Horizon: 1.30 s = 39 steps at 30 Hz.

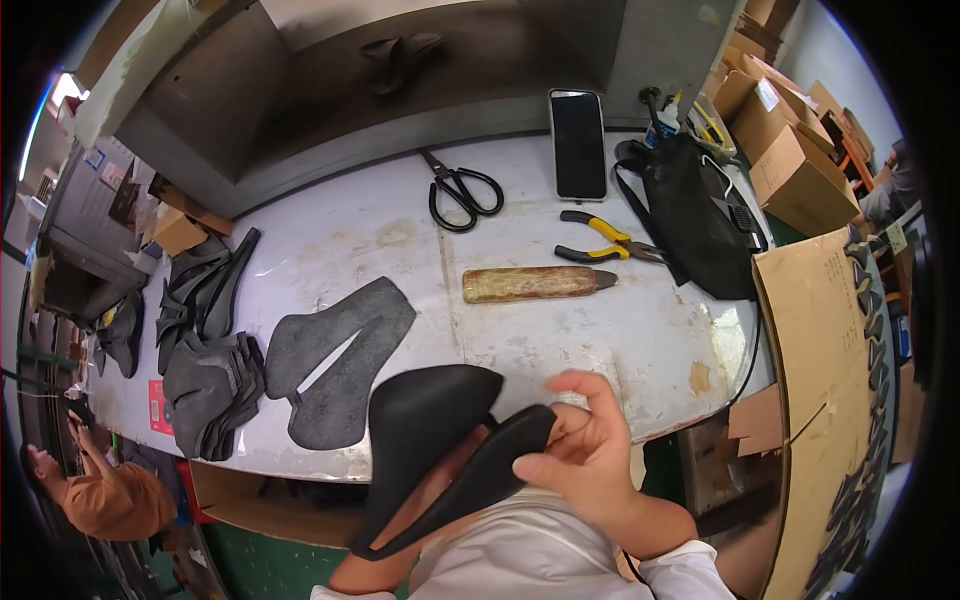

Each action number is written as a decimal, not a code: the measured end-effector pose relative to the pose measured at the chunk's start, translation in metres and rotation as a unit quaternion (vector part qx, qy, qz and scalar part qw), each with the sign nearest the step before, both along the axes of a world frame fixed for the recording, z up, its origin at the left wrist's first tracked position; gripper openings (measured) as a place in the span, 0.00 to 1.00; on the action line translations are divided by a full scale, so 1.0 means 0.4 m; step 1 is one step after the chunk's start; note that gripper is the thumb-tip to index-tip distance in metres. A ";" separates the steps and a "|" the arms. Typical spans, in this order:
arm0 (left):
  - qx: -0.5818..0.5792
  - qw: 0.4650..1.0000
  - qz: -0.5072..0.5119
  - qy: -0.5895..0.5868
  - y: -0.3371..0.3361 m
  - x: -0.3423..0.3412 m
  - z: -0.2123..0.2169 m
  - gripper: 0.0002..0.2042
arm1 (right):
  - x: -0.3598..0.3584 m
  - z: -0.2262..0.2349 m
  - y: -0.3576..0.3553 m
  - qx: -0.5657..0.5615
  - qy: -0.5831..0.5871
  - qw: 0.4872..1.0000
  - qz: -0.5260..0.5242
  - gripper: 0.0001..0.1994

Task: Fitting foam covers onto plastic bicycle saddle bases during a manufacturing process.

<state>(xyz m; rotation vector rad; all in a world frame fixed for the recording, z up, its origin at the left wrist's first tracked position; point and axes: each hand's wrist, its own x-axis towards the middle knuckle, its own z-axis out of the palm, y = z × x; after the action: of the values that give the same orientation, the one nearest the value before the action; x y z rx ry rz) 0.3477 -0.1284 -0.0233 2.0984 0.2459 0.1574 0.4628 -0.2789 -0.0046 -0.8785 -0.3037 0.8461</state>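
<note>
right hand (pixel 595 450) nearly closed, thumb and fingers pinching the right flap of a curved black piece (pixel 425 410); index finger raised. piece held at near edge of the table (pixel 420 250), before a white shirt (pixel 520 555). left hand hidden behind it, grip cannot be told; forearm (pixel 370 575) shows below. on the table beyond: slit grey cutout (pixel 385 320), wrapped-handle tool (pixel 530 285), yellow-and-black pliers (pixel 605 251), black-handled scissors (pixel 440 172).
</note>
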 end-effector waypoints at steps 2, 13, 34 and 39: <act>-0.304 0.951 0.037 -0.045 0.002 -0.011 -0.023 0.15 | -0.005 -0.001 -0.012 -0.054 -0.083 0.995 0.009 0.18; -0.340 0.925 0.119 0.121 0.032 -0.057 0.085 0.19 | 0.058 0.006 -0.034 -0.172 -0.404 0.886 0.149 0.13; -0.256 0.958 0.066 0.115 -0.002 -0.022 0.108 0.17 | 0.006 -0.025 -0.021 -0.142 -0.275 0.950 0.045 0.14; -0.618 0.780 0.054 0.084 -0.026 -0.028 0.060 0.16 | -0.028 -0.004 -0.007 -0.133 -0.310 0.941 -0.008 0.14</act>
<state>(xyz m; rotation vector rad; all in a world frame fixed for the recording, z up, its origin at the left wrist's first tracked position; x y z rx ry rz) 0.3364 -0.1389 0.0007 0.7666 0.4269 -0.1193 0.4517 -0.2815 -0.0062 -1.3950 -0.7422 0.5802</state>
